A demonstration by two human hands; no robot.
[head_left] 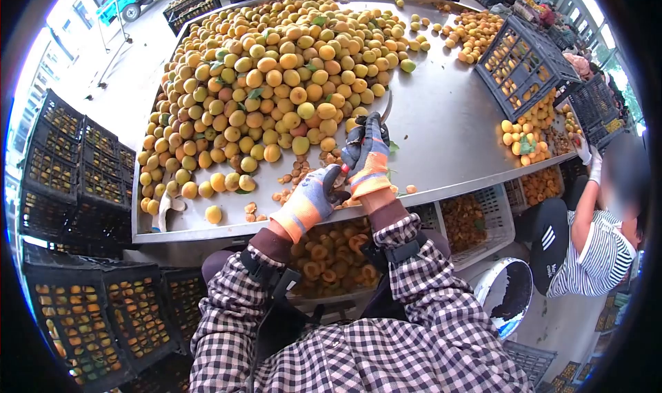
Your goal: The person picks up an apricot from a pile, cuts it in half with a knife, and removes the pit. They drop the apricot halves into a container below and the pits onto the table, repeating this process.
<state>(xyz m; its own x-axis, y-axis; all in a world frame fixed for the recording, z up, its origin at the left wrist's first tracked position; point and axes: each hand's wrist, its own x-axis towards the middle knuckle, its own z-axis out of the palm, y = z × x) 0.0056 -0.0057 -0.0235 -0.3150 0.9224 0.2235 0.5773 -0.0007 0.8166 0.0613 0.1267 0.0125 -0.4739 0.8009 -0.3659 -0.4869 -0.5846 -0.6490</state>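
Observation:
Both my hands wear orange and grey-blue work gloves with dark fingers and meet above the near edge of the metal table (pixel 448 138). In my right hand (pixel 369 155) is a knife, its curved blade (pixel 387 108) pointing up and away from me. My left hand (pixel 310 200) is closed just beside it, fingertips against the right hand; what those fingers hold is hidden. A large heap of apricots (pixel 276 83) covers the table's left and middle. Pits and brown scraps (pixel 296 176) lie by my left hand. Below the edge, a container holds halved apricots (pixel 331 258).
A black crate (pixel 520 65) lies tipped with apricots at the table's right. Stacked crates (pixel 76 165) stand at left. A pale glove-like item (pixel 169 205) rests on the left corner. A white bucket (pixel 507 293) and a seated person (pixel 593 241) are at right.

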